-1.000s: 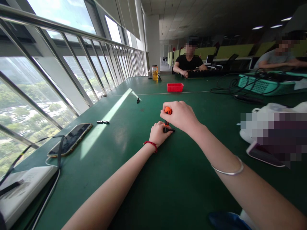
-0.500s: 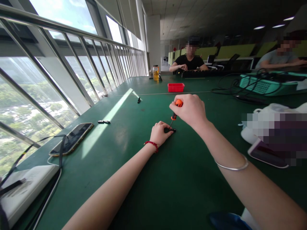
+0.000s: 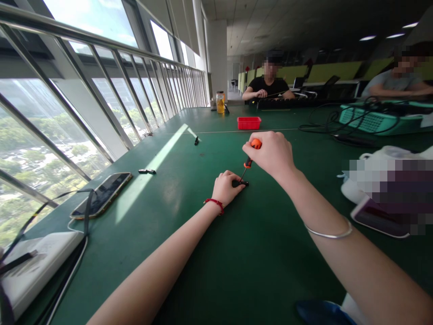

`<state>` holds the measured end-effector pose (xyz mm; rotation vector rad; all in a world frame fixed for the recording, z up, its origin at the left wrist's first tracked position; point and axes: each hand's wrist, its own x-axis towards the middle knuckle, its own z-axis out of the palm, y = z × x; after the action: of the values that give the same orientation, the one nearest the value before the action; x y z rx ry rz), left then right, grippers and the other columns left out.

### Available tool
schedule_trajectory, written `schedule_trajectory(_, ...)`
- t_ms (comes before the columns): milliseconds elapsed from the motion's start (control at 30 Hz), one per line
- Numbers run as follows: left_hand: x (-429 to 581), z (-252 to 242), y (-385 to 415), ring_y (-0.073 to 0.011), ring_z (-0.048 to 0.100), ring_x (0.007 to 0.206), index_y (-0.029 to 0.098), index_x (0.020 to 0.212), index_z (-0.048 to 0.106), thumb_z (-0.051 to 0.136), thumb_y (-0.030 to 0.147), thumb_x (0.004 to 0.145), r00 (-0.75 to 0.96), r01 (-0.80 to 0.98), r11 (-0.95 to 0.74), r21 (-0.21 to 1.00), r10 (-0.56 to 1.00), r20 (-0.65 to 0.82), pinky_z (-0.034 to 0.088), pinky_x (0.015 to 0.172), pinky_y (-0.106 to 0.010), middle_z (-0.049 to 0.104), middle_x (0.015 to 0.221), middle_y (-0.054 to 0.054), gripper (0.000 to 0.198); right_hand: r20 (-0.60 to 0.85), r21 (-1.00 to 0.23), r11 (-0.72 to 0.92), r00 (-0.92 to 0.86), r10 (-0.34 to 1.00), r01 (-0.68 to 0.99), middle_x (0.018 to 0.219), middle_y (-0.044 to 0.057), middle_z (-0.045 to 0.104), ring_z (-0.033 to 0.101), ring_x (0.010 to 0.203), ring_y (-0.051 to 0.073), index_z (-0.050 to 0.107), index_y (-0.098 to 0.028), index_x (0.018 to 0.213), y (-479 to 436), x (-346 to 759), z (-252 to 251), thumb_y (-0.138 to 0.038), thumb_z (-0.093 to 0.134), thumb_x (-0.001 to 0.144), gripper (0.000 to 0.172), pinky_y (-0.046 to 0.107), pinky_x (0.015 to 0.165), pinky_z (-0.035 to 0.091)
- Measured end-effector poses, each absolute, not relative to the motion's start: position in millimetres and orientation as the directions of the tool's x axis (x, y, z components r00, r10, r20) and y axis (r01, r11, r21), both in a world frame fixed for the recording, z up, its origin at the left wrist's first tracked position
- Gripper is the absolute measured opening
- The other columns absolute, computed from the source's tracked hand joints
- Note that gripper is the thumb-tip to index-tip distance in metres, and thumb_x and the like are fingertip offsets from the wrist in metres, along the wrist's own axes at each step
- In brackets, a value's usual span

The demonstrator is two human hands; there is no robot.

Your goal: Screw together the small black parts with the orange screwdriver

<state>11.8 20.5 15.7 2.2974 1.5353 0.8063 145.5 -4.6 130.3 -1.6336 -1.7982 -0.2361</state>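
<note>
My left hand [image 3: 226, 187] rests on the green tabletop [image 3: 189, 253], its thumb and fingers closed round a small black elongated part [image 3: 241, 183]. What kind of part it is cannot be made out. Above and to the right, my right hand [image 3: 273, 152] grips a screwdriver [image 3: 248, 161] by its orange and black handle. The screwdriver slants, its top leaning right, and its thin shaft runs down to the black part between my left fingers. Whether the tip sits in a screw is too small to see.
Small black pieces lie at the left [image 3: 147, 171] and farther back [image 3: 196, 141]. A phone [image 3: 101, 196] and white box [image 3: 43, 266] with cables are on the left. Beyond my hands stands a red bin [image 3: 249, 123]; a teal basket [image 3: 382, 119] is right. Two people sit across.
My right hand has shifted slightly right, and the screwdriver's handle leans more to the right. My left hand and the black part stay in place.
</note>
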Motion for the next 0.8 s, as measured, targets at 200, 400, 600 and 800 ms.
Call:
schedule_trajectory(200,12.0,15.4,20.6,-0.0211,0.054,0.093,0.021,0.084,0.068,0.063,0.031,0.074,0.281,0.768,-0.398,0.502,0.913,0.295,0.043,0.087,-0.035,0.061,0.097,-0.003,0.015,0.581,-0.292,0.206,0.003,0.814,0.934,0.054,0.001,0.053,0.046,0.053,0.014,0.059,-0.021,0.061,-3.2,145.7,128.9,-0.037,0.048,0.073,0.023,0.025,0.050,0.026)
schedule_trajectory(400,11.4,13.4,21.9,-0.0208,0.054,0.092,0.021,0.085,0.068,0.063,0.032,0.073,0.283,0.764,-0.406,0.501,0.909,0.305,0.044,0.085,-0.035,0.061,0.097,-0.003,0.016,0.582,-0.296,0.200,0.010,0.813,0.934,0.058,0.002,0.055,0.048,0.057,0.016,0.062,-0.021,0.066,-5.6,144.4,130.8,-0.037,0.047,0.074,0.023,0.025,0.051,0.027)
schedule_trajectory(600,10.7,14.7,21.1,-0.0211,0.054,0.091,0.021,0.085,0.068,0.063,0.031,0.073,0.283,0.766,-0.404,0.500,0.910,0.302,0.044,0.085,-0.035,0.061,0.097,-0.003,0.016,0.557,-0.287,0.206,-0.011,0.830,0.936,0.057,0.002,0.056,0.050,0.057,0.016,0.060,-0.021,0.064,-6.2,144.2,131.4,-0.037,0.046,0.075,0.024,0.026,0.051,0.028)
schedule_trajectory(800,11.8,14.9,20.4,-0.0208,0.054,0.090,0.021,0.085,0.068,0.063,0.031,0.073,0.283,0.764,-0.405,0.502,0.910,0.303,0.044,0.085,-0.035,0.061,0.096,-0.003,0.016,0.528,-0.302,0.228,-0.037,0.849,0.926,0.069,0.001,0.061,0.051,0.059,0.016,0.058,-0.023,0.087,-7.8,143.2,133.2,-0.032,0.051,0.071,0.020,0.025,0.052,0.029)
